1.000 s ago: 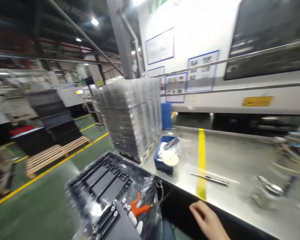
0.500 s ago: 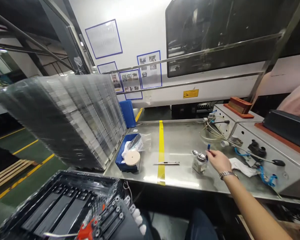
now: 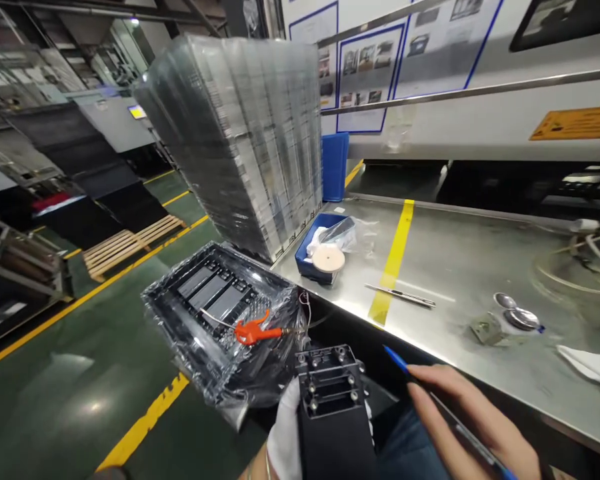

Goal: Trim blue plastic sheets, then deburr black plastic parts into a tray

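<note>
My left hand (image 3: 284,427), in a white glove, grips a black rectangular part (image 3: 335,440) low in the middle of the view. The part's top end has a raised frame with several round metal inserts facing up. My bare right hand (image 3: 473,423) holds a blue pen (image 3: 397,361) with a see-through barrel; its blue tip points up and left, apart from the black part. On the bench beyond the right hand is a small glass jar (image 3: 486,329) with a round metal lid (image 3: 523,319). A slim cutter knife (image 3: 401,295) lies left of it.
An orange air blow gun (image 3: 255,331) rests on a plastic-lined tray (image 3: 173,327) holding several dark parts. A blue bin (image 3: 307,268) with a round pale disc stands on the metal bench (image 3: 460,253). Tall wrapped trays (image 3: 260,147) rise behind. A white cloth (image 3: 593,363) lies at right.
My right hand has drawn back from beside the jar toward me, with the pen. The left hand and black part have come up into view. The camera has turned left and down.
</note>
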`<state>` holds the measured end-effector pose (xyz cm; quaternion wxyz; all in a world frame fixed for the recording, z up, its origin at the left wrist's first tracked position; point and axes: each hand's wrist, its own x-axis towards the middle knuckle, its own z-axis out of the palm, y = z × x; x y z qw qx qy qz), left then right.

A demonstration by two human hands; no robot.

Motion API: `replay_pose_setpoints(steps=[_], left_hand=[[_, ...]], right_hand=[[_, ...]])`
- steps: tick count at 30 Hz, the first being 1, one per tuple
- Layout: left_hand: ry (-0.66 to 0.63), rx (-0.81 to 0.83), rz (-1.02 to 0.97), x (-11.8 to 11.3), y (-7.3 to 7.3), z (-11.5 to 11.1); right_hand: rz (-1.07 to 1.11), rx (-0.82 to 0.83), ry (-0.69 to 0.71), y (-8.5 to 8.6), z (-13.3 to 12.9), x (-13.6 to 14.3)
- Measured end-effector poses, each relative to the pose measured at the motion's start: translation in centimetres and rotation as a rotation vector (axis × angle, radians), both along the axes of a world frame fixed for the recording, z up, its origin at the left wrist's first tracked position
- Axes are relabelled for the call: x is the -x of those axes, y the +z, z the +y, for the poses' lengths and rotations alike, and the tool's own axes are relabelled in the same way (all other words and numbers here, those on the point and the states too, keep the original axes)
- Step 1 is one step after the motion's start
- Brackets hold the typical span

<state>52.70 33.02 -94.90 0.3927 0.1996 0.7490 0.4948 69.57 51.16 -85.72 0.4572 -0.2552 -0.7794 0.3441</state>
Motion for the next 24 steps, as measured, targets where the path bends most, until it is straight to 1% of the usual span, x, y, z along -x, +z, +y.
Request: replay_pose_setpoints(steps=[2, 4, 7, 10, 13, 16, 19, 22, 24], left_hand=[[0.061, 0.037, -0.115, -0.3, -0.2, 0.6], [0.084, 0.033, -0.152, -0.2, 0.0, 0.9], [0.132, -0.067, -0.311, 0.1, 1.0, 1.1], [0.159, -0.192, -0.508, 0.2, 2.3, 1.3], [0.16, -0.257, -0.611, 0.0, 3.3, 1.4], [0.171, -0.304, -0.683, -0.3, 3.7, 1.4], [0.188, -0.363, -0.767, -0.4, 3.2, 1.2], [0.217, -0.418, -0.84, -0.2, 1.8, 0.8], [0.24, -0.418, -0.837, 0.0, 1.0, 0.4]], right_hand=[[0.006, -0.113, 0.082, 0.3, -1.0, 0.9], [0.034, -0.171, 0.137, 0.5, -1.5, 1.7], [0.047, -0.192, 0.171, 0.6, -1.9, 2.6], [0.072, -0.207, 0.167, 0.8, -2.1, 3.3], [0.099, -0.206, 0.174, 1.3, -2.3, 3.5], [0.094, -0.205, 0.189, 1.6, -2.4, 3.2], [0.086, -0.206, 0.202, 1.5, -2.6, 2.8], [0.085, -0.209, 0.236, 1.4, -2.8, 2.7], [0.084, -0.215, 0.245, 1.4, -2.8, 2.8]])
